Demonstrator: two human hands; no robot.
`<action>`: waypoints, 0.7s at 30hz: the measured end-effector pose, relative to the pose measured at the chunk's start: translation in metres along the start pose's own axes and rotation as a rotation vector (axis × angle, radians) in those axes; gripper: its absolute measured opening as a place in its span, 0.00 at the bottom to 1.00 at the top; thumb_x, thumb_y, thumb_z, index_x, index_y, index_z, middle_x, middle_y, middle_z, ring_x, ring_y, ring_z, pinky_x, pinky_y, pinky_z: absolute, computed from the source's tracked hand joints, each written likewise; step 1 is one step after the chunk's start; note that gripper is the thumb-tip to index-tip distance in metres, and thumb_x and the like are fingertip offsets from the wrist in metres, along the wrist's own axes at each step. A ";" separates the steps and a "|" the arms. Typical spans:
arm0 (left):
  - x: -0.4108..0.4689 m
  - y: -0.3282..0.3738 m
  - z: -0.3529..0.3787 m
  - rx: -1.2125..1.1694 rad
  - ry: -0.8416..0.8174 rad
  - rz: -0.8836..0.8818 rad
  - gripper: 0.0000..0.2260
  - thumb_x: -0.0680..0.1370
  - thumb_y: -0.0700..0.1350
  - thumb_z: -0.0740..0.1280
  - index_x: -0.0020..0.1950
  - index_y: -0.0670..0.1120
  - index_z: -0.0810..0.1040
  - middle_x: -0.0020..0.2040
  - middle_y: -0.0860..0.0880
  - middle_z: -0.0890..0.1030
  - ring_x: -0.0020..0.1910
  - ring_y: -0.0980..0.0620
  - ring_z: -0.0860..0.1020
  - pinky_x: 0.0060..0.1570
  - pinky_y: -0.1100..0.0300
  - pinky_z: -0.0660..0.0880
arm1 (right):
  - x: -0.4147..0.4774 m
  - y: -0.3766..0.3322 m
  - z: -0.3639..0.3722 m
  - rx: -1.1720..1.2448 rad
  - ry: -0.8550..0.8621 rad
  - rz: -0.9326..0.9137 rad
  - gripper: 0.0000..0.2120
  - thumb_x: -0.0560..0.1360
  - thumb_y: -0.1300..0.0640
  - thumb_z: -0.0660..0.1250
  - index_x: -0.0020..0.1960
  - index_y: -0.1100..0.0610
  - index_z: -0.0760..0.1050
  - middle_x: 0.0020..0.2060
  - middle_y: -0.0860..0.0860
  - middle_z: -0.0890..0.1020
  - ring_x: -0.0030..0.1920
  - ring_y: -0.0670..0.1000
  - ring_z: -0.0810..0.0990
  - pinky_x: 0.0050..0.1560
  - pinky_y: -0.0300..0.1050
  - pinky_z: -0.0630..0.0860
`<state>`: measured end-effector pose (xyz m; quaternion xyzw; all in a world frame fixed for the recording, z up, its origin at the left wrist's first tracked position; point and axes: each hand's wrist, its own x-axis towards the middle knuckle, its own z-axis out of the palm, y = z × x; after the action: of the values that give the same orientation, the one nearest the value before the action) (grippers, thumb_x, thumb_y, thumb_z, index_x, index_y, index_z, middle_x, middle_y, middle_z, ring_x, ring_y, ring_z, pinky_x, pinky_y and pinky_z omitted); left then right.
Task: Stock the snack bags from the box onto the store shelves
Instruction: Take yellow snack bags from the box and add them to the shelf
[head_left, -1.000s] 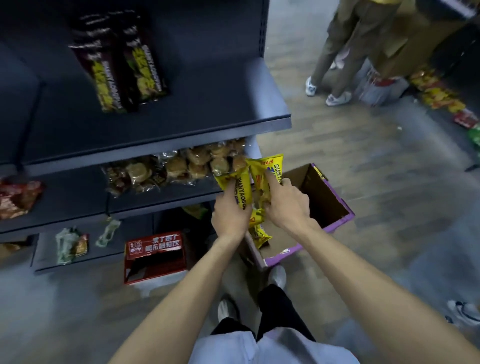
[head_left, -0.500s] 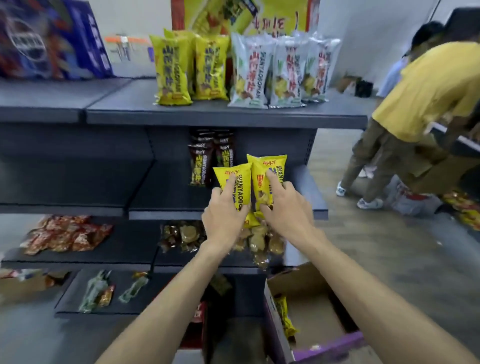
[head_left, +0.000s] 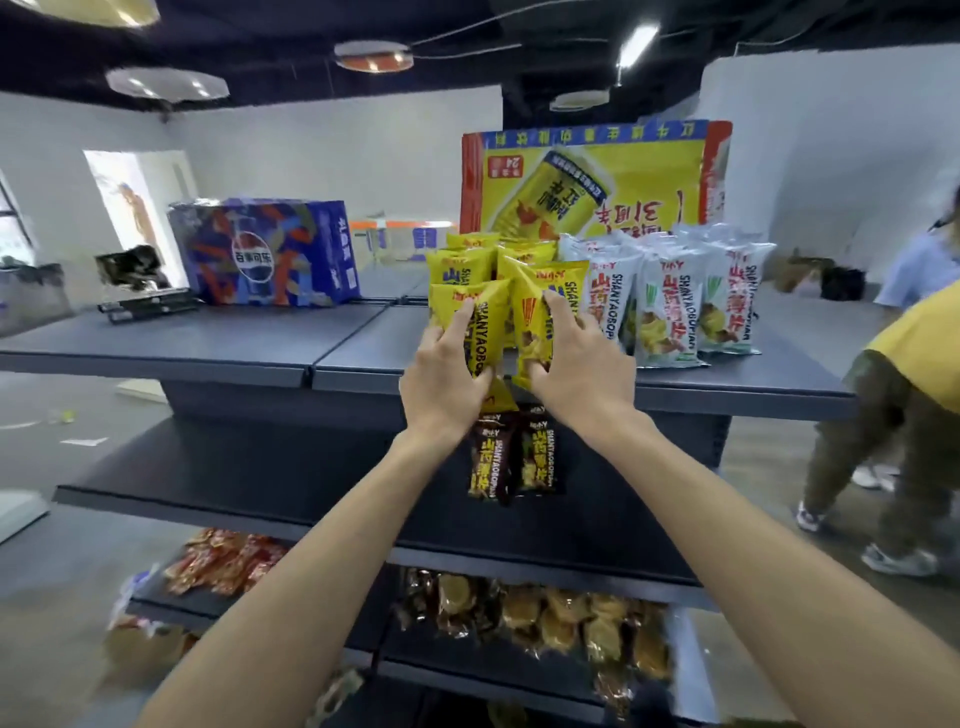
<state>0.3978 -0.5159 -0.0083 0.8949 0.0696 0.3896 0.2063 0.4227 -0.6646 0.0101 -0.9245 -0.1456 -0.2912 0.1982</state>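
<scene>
Left hand (head_left: 445, 384): gripped a yellow bag (head_left: 485, 332) reading "SHANYAOBOPIAN".
Right hand (head_left: 582, 371): fingers curled around second yellow bag (head_left: 540, 317).
Blue case (head_left: 270, 252): Pepsi logo.

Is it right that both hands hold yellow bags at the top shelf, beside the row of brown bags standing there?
Not quite. In the head view the left hand and right hand do hold yellow bags at the top shelf, but the bags standing beside them are white bags; the brown bags are one shelf down.
</scene>
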 end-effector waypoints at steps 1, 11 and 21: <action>0.010 -0.001 0.000 0.012 0.019 0.000 0.35 0.74 0.51 0.72 0.77 0.57 0.59 0.56 0.45 0.76 0.53 0.44 0.78 0.44 0.50 0.76 | 0.011 -0.002 0.000 0.021 0.011 -0.002 0.36 0.75 0.48 0.69 0.76 0.45 0.52 0.59 0.55 0.75 0.49 0.59 0.80 0.38 0.49 0.70; 0.087 -0.032 0.026 0.100 0.070 -0.020 0.32 0.74 0.53 0.73 0.74 0.59 0.61 0.53 0.44 0.78 0.48 0.43 0.80 0.37 0.54 0.72 | 0.098 -0.010 0.035 -0.021 0.087 -0.066 0.35 0.79 0.55 0.66 0.77 0.47 0.48 0.61 0.58 0.72 0.55 0.59 0.76 0.46 0.51 0.76; 0.080 -0.067 0.059 0.191 0.012 0.022 0.42 0.71 0.64 0.71 0.78 0.62 0.51 0.55 0.48 0.75 0.47 0.46 0.79 0.36 0.51 0.77 | 0.085 0.000 0.122 -0.064 -0.032 0.041 0.48 0.74 0.49 0.72 0.78 0.45 0.38 0.71 0.63 0.60 0.63 0.64 0.70 0.44 0.53 0.78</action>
<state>0.4975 -0.4510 -0.0193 0.9088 0.0979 0.3889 0.1154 0.5481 -0.5968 -0.0307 -0.9377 -0.1205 -0.2770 0.1718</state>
